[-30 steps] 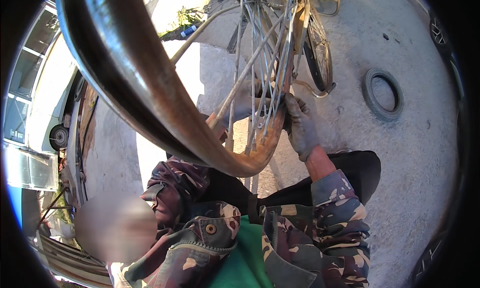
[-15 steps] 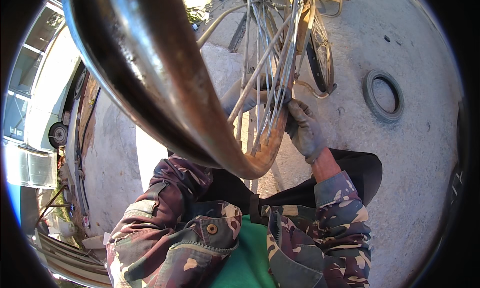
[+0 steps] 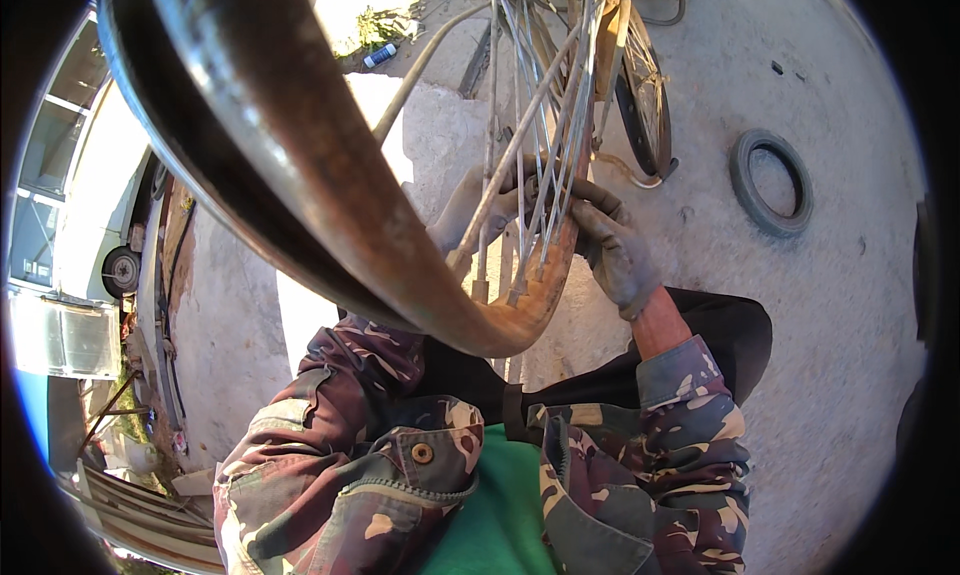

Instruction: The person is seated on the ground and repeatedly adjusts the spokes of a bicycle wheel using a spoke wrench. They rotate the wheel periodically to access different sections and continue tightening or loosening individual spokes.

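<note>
A rusty bicycle wheel rim (image 3: 400,225) curves up close in front of me, tilted, with its metal spokes (image 3: 519,105) running up toward the hub. Behind the spokes, my left hand (image 3: 460,213) in a grey work glove reaches in from the left. Its bent fingers are partly hidden by spokes and rim, and what they hold cannot be made out. On the rim's right side, my gloved right hand (image 3: 618,250) has its fingers closed against the rim and the spoke ends. Anything small pinched there is hidden. Both hands almost meet at the rim.
Another spoked wheel (image 3: 645,95) and a rusty frame part (image 3: 612,45) stand beyond. A loose tyre (image 3: 770,183) lies on the concrete floor to the right. Far left are a pale vehicle (image 3: 95,175) and long planks (image 3: 140,520). A small bottle (image 3: 380,55) lies beyond the rim.
The rim has shifted slightly left in view. My right hand's fingers have reached further across the rim toward the spokes, and my left hand has moved slightly left.
</note>
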`<state>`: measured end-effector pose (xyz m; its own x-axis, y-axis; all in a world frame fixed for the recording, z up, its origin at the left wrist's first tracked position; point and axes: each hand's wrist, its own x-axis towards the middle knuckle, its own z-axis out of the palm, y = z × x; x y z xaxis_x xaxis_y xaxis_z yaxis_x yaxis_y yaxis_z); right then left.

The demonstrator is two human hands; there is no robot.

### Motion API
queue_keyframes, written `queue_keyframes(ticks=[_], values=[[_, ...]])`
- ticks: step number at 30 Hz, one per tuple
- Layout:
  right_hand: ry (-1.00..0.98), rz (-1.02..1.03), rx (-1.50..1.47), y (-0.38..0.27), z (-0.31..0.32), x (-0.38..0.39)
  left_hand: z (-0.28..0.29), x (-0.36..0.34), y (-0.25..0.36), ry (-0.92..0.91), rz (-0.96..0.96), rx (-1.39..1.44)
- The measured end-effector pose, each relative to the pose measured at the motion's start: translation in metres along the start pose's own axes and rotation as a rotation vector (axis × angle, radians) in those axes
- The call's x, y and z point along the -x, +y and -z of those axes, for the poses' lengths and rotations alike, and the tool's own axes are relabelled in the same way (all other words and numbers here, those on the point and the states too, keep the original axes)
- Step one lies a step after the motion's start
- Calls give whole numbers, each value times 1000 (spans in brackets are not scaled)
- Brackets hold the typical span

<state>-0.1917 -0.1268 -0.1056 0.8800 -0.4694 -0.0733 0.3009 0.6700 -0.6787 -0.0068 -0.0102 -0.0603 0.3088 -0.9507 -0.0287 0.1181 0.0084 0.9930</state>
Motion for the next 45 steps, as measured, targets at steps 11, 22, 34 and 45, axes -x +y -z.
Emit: queue_keyframes(ticks=[11, 22, 34, 45], values=[[32, -43, 75, -3, -3, 0, 0, -1, 6, -45, 83, 107], [46, -30, 64, 3, -1, -1, 12, -7, -8, -146, -57, 11], [-9, -44, 71, 4, 3, -2, 5, -18, 22, -317, -62, -171], [1, -47, 106, -3, -5, 2, 23, -21, 33, -488, 26, -134]])
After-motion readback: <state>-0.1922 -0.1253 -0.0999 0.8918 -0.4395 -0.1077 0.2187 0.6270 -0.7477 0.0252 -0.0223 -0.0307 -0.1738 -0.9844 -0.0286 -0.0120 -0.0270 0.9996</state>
